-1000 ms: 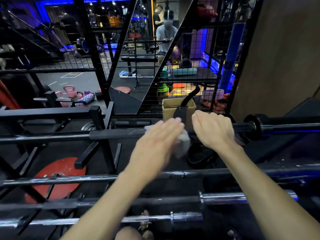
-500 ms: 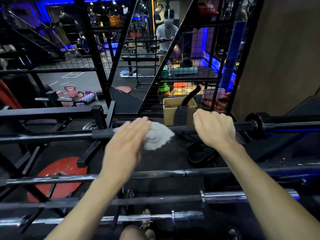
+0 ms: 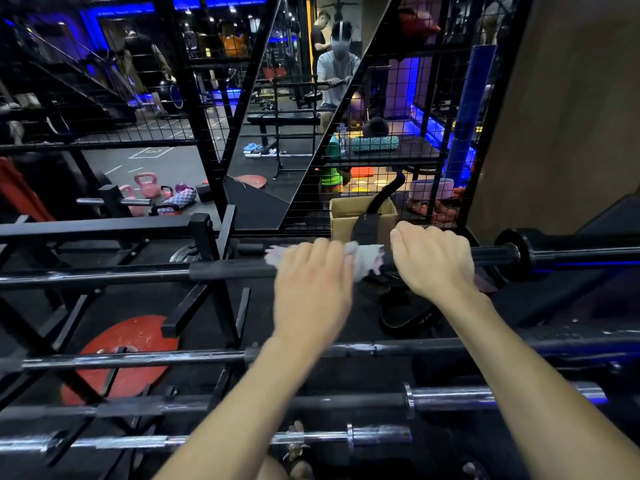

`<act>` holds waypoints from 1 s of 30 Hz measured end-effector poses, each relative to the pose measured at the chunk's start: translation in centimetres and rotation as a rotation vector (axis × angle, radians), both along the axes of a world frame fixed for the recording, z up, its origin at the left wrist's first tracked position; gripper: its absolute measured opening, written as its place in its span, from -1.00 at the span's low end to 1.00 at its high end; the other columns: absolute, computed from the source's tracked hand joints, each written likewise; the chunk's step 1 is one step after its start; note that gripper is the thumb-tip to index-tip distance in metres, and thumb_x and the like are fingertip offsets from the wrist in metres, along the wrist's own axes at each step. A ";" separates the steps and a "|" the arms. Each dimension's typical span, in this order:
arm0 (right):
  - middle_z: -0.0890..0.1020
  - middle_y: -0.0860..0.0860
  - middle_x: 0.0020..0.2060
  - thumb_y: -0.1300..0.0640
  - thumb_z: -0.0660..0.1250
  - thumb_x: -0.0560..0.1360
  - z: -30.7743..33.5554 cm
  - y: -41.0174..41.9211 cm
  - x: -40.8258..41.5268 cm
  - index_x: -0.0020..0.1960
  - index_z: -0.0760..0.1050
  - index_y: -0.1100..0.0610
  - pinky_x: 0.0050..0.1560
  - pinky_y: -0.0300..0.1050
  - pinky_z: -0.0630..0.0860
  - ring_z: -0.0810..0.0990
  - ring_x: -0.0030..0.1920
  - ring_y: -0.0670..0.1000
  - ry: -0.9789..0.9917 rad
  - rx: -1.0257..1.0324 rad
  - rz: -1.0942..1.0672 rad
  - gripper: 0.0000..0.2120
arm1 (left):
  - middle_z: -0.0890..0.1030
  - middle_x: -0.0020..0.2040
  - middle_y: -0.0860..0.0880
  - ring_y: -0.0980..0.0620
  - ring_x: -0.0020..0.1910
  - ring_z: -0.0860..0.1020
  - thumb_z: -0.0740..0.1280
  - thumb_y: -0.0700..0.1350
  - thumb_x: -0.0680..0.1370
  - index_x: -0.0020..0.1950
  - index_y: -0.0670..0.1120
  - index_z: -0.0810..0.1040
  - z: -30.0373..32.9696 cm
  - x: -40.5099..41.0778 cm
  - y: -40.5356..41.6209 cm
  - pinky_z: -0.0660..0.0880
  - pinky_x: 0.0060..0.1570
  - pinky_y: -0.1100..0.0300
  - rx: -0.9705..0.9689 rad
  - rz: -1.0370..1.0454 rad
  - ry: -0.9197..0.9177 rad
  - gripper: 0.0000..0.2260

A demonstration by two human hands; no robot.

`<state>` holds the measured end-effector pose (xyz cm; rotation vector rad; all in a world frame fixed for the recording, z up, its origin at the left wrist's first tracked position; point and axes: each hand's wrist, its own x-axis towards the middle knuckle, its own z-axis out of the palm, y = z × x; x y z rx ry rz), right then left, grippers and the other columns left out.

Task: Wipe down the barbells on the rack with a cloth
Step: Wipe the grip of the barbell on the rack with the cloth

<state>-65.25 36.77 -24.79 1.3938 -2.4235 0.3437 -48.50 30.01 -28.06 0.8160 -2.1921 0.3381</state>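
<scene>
Your left hand (image 3: 311, 289) is laid over the cloth (image 3: 365, 259) on the top barbell (image 3: 228, 270), fingers pretty straight and pressing it down onto the bar rather than wrapping it, with crumpled whitish fabric poking out on both sides of your knuckles. Your right hand (image 3: 433, 259) is just beside the cloth on that same barbell, fingers curled over the bar and gripping it, with the black collar (image 3: 519, 258) a bit further out toward the bar's end. Three more barbells sit on the rack (image 3: 207, 233) below the top barbell, nearer to you: a dark one (image 3: 138, 360), one with a chrome sleeve (image 3: 450, 398) and the lowest, shiny one (image 3: 377, 436). Behind the top barbell, right past your hands, there's an open cardboard box (image 3: 341, 213) with a black strap-looking thing (image 3: 372, 220) sticking up out of it; can't tell what else is in there. A red weight plate (image 3: 135, 341) lies on the floor under the rack, below the top barbell.
</scene>
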 end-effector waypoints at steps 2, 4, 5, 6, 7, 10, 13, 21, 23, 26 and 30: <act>0.68 0.12 -0.05 0.02 -0.05 0.72 -0.1 0.1 -0.2 0.05 0.46 0.07 -0.18 0.02 0.32 0.64 -0.03 0.26 0.024 0.012 0.001 -0.68 | 0.50 -0.20 -0.05 -0.12 -0.21 0.46 0.25 -0.07 0.65 -0.10 -0.04 0.46 -0.1 -2.7 1.0 0.33 -0.12 0.01 -0.037 -0.016 0.021 -0.86; 0.68 0.12 -0.03 0.01 -0.04 0.72 -0.1 0.3 -0.5 0.08 0.47 0.06 -0.18 0.03 0.34 0.65 -0.02 0.27 0.039 0.018 0.000 -0.68 | 0.49 -0.19 -0.04 -0.10 -0.20 0.45 0.18 -0.07 0.68 -0.08 -0.05 0.47 -0.3 -3.2 1.0 0.33 -0.11 0.03 -0.045 -0.073 0.011 -0.82; 0.68 0.12 -0.04 0.02 -0.04 0.73 -0.1 0.4 -0.5 0.08 0.46 0.06 -0.16 0.03 0.36 0.65 -0.02 0.27 0.043 0.019 0.003 -0.68 | 0.49 -0.17 -0.03 -0.10 -0.18 0.44 0.14 -0.06 0.70 -0.05 -0.06 0.49 -0.3 -2.7 0.8 0.35 -0.09 0.03 -0.045 -0.096 -0.013 -0.80; 0.68 0.12 -0.05 0.02 -0.04 0.73 -0.2 0.4 -0.6 0.07 0.46 0.07 -0.16 0.04 0.38 0.64 -0.03 0.28 0.047 0.016 0.005 -0.69 | 0.50 -0.14 -0.03 -0.11 -0.16 0.45 0.12 -0.06 0.71 -0.01 -0.06 0.51 -0.4 -1.7 0.4 0.36 -0.07 0.03 -0.045 -0.109 -0.040 -0.78; 0.68 0.13 -0.07 0.03 -0.04 0.73 -0.2 0.4 -0.6 0.05 0.45 0.07 -0.16 0.05 0.39 0.64 -0.04 0.28 0.049 0.008 0.004 -0.69 | 0.52 -0.12 -0.03 -0.11 -0.13 0.47 0.12 -0.05 0.71 0.03 -0.05 0.53 -0.3 -0.5 -0.1 0.37 -0.03 0.03 -0.041 -0.108 -0.060 -0.78; 0.66 0.12 -0.13 0.02 -0.06 0.72 -0.3 0.1 -0.2 -0.01 0.44 0.08 -0.18 0.04 0.37 0.62 -0.11 0.28 0.018 -0.020 0.004 -0.66 | 0.55 -0.09 -0.05 -0.13 -0.07 0.49 0.16 -0.09 0.70 0.07 -0.06 0.55 -0.4 4.8 -2.2 0.40 0.07 -0.01 -0.004 -0.003 -0.014 -0.82; 0.65 0.11 -0.16 0.01 -0.07 0.72 -0.2 -0.2 0.2 -0.01 0.47 0.08 -0.21 0.03 0.32 0.54 -0.21 0.24 0.014 -0.042 -0.005 -0.63 | 0.56 -0.11 -0.11 -0.18 -0.09 0.49 0.17 -0.13 0.68 0.03 -0.11 0.55 -0.6 8.5 -3.9 0.39 0.10 -0.05 0.048 0.122 0.088 -0.82; 0.66 0.13 -0.14 -0.01 -0.07 0.72 -0.2 -0.2 0.4 -0.03 0.46 0.09 -0.19 0.03 0.38 0.60 -0.15 0.26 0.014 -0.040 -0.018 -0.62 | 0.62 -0.09 -0.05 -0.13 -0.10 0.55 0.16 -0.09 0.70 0.09 -0.09 0.59 0.2 2.3 -1.2 0.45 -0.01 -0.03 0.101 -0.133 0.042 -0.79; 0.66 0.13 -0.15 0.00 -0.07 0.72 -0.2 0.0 0.2 -0.03 0.46 0.09 -0.18 0.04 0.39 0.58 -0.18 0.26 0.007 -0.042 -0.024 -0.62 | 0.64 -0.01 -0.02 -0.10 -0.02 0.57 0.18 -0.09 0.70 0.16 -0.07 0.59 0.1 4.6 -2.4 0.45 0.05 0.00 0.096 -0.160 -0.025 -0.80; 0.66 0.12 -0.16 0.00 -0.07 0.72 -0.1 0.2 0.0 -0.03 0.47 0.09 -0.18 0.03 0.38 0.54 -0.21 0.24 -0.001 -0.048 -0.030 -0.61 | 0.64 -0.11 -0.09 -0.18 -0.10 0.57 0.19 -0.10 0.66 0.06 -0.11 0.62 -0.2 8.1 -3.9 0.40 0.00 -0.03 0.072 0.113 0.097 -0.79; 0.68 0.14 -0.10 0.00 -0.05 0.73 -0.3 0.3 0.4 0.01 0.50 0.10 -0.18 0.02 0.34 0.64 -0.10 0.27 0.033 -0.049 -0.029 -0.62 | 0.53 -0.20 -0.10 -0.17 -0.16 0.47 0.25 -0.30 0.51 -0.09 -0.09 0.54 -0.5 3.7 -0.6 0.40 -0.02 -0.11 0.171 0.116 0.195 -0.86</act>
